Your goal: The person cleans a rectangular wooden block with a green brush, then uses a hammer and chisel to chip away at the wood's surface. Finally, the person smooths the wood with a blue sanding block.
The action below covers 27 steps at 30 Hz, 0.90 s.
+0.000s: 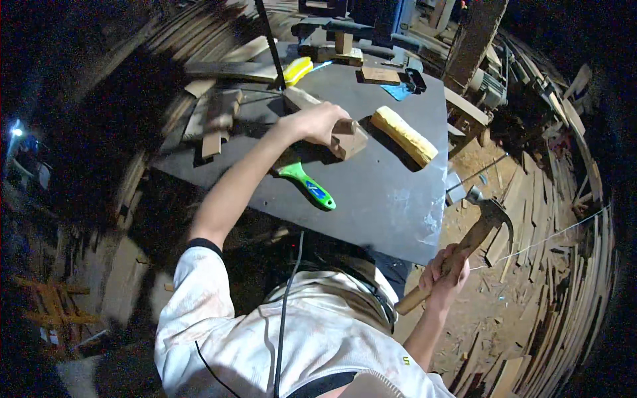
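Observation:
My left hand (317, 124) reaches across the grey metal table and is closed over a long wooden block (350, 144). The block's near end has a raised piece; its middle is hidden under my fingers. Off the table's right corner, my right hand (446, 270) grips a claw hammer (475, 237) by its wooden handle, the head pointing up and away. Nearest my left hand lies a green-handled brush or scraper (310, 188), its working end in shadow. A pale yellow, rough length of wood (405, 137) lies to the right of the block.
A dark upright saw blade (270, 46) rises at the table's (371, 205) far left, beside a yellow object (298, 70). Flat wooden pieces (222, 116) lie left of it. A brown board (380, 75) sits at the back. Stacked planks (564, 305) and scraps cover the ground at right.

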Tool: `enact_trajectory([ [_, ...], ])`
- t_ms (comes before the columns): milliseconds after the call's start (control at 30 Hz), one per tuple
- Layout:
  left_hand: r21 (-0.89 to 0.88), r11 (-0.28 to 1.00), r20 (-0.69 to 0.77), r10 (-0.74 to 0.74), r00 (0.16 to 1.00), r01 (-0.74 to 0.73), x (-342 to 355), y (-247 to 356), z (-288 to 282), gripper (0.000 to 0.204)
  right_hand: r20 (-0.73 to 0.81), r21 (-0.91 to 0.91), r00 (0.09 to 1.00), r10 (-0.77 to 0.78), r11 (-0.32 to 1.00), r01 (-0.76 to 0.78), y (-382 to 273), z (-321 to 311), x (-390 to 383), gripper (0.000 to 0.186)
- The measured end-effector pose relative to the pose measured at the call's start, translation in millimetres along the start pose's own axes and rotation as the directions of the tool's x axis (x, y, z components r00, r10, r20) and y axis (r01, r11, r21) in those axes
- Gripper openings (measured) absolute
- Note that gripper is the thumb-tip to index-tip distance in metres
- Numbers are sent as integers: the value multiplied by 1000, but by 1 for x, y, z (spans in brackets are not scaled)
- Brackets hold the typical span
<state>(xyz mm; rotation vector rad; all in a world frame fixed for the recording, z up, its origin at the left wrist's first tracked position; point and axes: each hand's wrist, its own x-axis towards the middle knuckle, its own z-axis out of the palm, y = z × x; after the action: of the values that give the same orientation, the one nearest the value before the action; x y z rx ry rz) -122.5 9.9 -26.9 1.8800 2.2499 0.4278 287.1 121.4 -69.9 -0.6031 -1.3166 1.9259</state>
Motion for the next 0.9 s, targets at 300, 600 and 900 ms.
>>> enact_trajectory([
  [300,-2,996,-104,90,991,-91,-12,122,48,58,-6,53,999,49,997,-48,6,8,-3,40],
  [600,-150,840,-528,377,761,-521,-12,198,47,22,-51,-40,999,7,999,-9,2,-1,-1,43],
  [900,-239,869,-718,142,681,-433,3,190,39,21,-47,24,999,20,1000,-19,-3,-23,4,40],
])
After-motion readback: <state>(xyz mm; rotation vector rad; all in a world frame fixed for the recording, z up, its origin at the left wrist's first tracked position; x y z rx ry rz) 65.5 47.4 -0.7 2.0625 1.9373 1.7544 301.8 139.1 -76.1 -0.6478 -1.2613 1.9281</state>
